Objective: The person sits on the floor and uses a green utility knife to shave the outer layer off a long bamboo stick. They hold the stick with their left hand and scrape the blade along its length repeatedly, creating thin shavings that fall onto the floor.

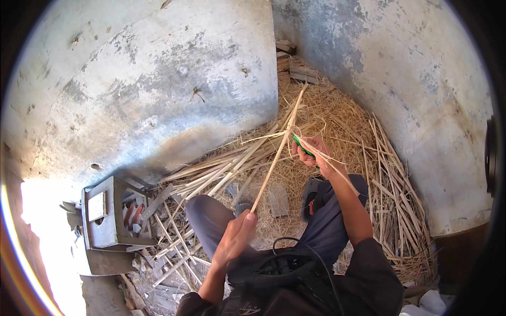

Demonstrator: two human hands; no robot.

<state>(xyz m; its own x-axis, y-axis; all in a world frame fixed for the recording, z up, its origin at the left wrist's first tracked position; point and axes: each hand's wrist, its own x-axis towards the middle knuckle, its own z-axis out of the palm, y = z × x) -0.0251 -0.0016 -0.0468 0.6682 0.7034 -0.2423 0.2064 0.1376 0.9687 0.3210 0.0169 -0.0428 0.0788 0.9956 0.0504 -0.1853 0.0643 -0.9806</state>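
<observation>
My left hand (235,237) is closed round the near end of a long, thin wooden strip (271,171), which slants up and away to the right. Further out, my right hand (316,154) grips a slim green-handled tool (302,145) close against the strip's middle. The tool's working end is hidden among pale fibres, so I cannot tell its exact kind. Thin curled shavings (337,169) trail over my right hand and wrist. Both hands are above and in front of my bent knees.
Loose shavings (337,110) cover the floor ahead. Split strips (221,166) lie in a heap to the left, and more strips (395,205) line the right wall. A worn wooden box (113,213) stands at the left. Curved, peeling walls (158,79) close in the space.
</observation>
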